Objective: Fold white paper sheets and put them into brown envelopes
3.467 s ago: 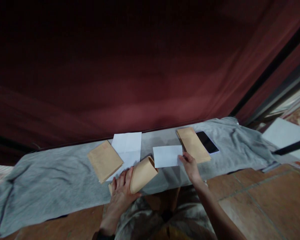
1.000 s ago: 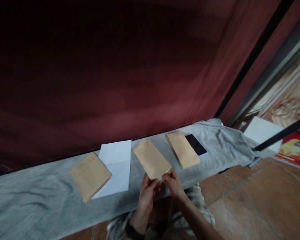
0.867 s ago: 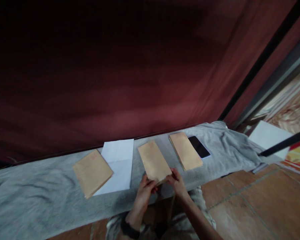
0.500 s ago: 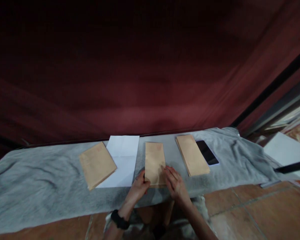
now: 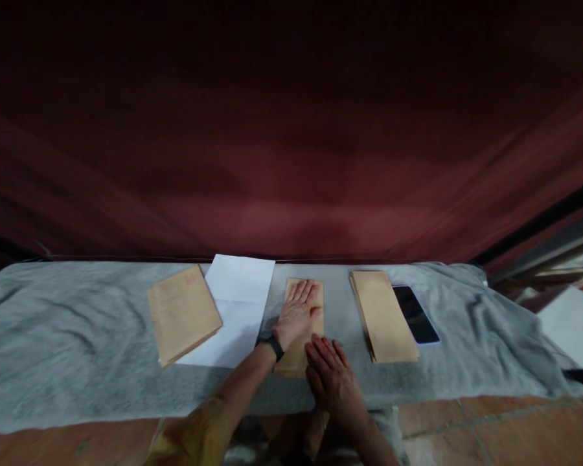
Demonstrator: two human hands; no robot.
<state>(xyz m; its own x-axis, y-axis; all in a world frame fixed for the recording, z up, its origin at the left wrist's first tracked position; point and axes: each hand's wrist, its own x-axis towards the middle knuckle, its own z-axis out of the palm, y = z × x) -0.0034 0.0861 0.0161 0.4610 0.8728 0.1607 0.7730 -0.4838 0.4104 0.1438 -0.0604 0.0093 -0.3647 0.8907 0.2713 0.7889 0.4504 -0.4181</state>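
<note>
A brown paper envelope [image 5: 291, 364] lies upright in front of me on the grey cloth. My left hand [image 5: 297, 313] is laid flat across its upper part, fingers stretched toward the far edge, and covers much of its face. Along the envelope's lower right edge rests my right hand [image 5: 331, 375], fingers extended and touching the paper. To the left, a stack of brown envelopes [image 5: 184, 314] partly covers white paper sheets [image 5: 236, 310] with a fold line. Another stack of narrow brown envelopes [image 5: 385, 317] sits to the right.
A phone [image 5: 416, 314] with a dark screen lies just right of the narrow stack. Grey cloth [image 5: 78, 349] covers the long surface, with a dark red curtain [image 5: 291, 194] behind it. Tiled floor [image 5: 442, 424] shows in front, and a white board [image 5: 573, 327] stands at far right.
My left hand has gone from gripping the envelope's lower left edge to lying flat on its upper part. My right hand stays at the right edge. The camera view has shifted slightly.
</note>
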